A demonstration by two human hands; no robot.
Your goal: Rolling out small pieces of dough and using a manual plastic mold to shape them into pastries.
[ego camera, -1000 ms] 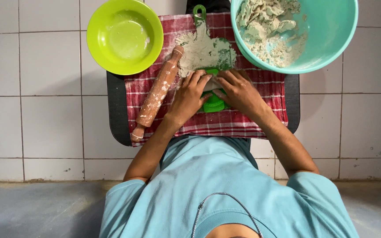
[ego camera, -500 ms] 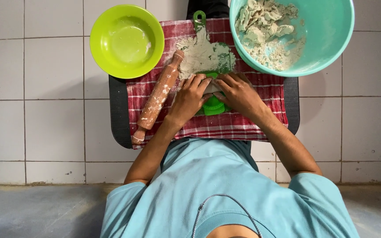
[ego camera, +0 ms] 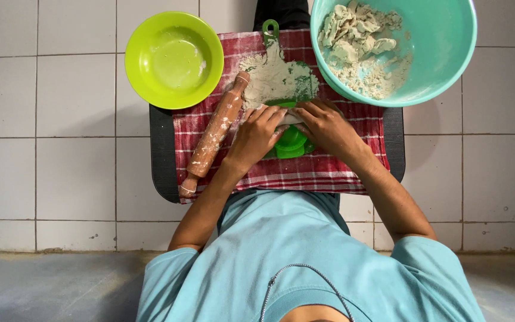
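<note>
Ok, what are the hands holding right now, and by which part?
Both hands, left and right, press their fingers on the upper edge of a small green mould lying on the checked cloth. Whether they grip it cannot be told.

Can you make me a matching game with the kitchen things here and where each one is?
Things:
1. lime green bowl
2. teal bowl
3. rolling pin
4. green mould

Places:
A. under both hands
B. top left, holds no dough
C. slanted on the checked cloth, left of the hands
D. top right, holding dough lumps

Pairs: 1-B, 2-D, 3-C, 4-A
</note>
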